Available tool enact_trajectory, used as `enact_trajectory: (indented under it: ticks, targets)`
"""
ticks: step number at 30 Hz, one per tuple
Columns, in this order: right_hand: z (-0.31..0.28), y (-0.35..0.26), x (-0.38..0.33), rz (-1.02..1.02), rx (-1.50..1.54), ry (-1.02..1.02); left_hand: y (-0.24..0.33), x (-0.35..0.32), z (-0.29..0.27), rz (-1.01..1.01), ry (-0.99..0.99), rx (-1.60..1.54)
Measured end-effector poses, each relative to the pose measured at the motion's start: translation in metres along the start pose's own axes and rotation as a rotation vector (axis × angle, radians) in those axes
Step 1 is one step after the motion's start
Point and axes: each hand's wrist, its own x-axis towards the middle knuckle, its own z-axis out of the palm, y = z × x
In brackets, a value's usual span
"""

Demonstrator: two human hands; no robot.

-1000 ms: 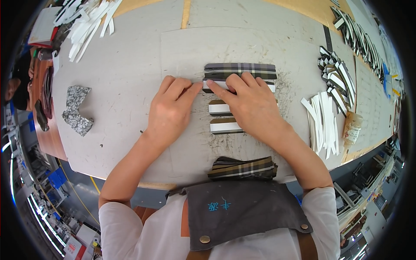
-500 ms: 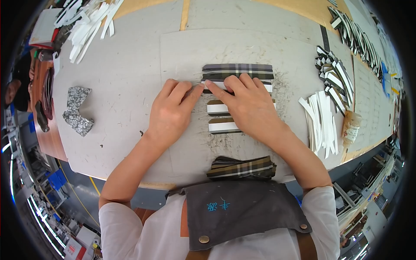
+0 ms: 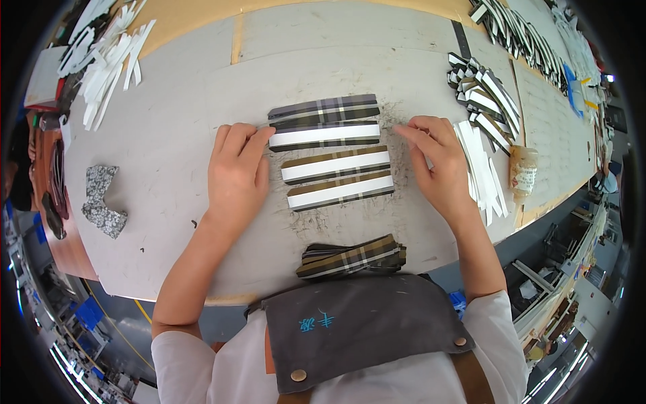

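Observation:
Several plaid fabric strips lie in a column before me. The top plaid strip [image 3: 325, 108] shows no white strip on it. Below it, a white strip [image 3: 323, 137] lies lengthwise along a second plaid piece. Two lower plaid pieces bear a white strip [image 3: 336, 164] and another white strip [image 3: 343, 192]. With bent fingers, my left hand [image 3: 237, 165] has a fingertip at the left end of the second piece, gripping nothing. My right hand [image 3: 437, 161] hovers right of the pieces, fingers apart and holding nothing.
A folded plaid fabric stack [image 3: 353, 258] lies at the near edge. On the right are loose white strips [image 3: 479, 168], a glue-like jar [image 3: 523, 172] and a pile of assembled strips [image 3: 484, 101]. A floral cloth piece [image 3: 102, 202] and white strips [image 3: 111, 74] lie left.
My right hand has lifted off the second piece and moved right, uncovering the white strips. My left fingertip stays at that piece's left end. The whole view has shifted and tilted slightly.

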Motion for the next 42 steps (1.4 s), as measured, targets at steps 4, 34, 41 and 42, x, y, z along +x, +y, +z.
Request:
enact_trajectory:
  ticks: [4,34,41,42]
  targets:
    - [0.007,-0.008,0.003,-0.006,0.057,-0.014,0.000,-0.006,-0.001,-0.011,-0.025,-0.025]
    - [-0.033,0.017,-0.014,0.216,-0.109,-0.123,0.007,-0.007,-0.009,-0.123,-0.035,-0.116]
    - [-0.035,0.011,-0.011,0.126,-0.055,-0.129,0.027,-0.003,-0.017,-0.205,-0.002,-0.179]
    - [-0.034,0.006,-0.010,0.100,0.015,-0.104,0.033,-0.001,-0.016,-0.177,-0.003,-0.226]
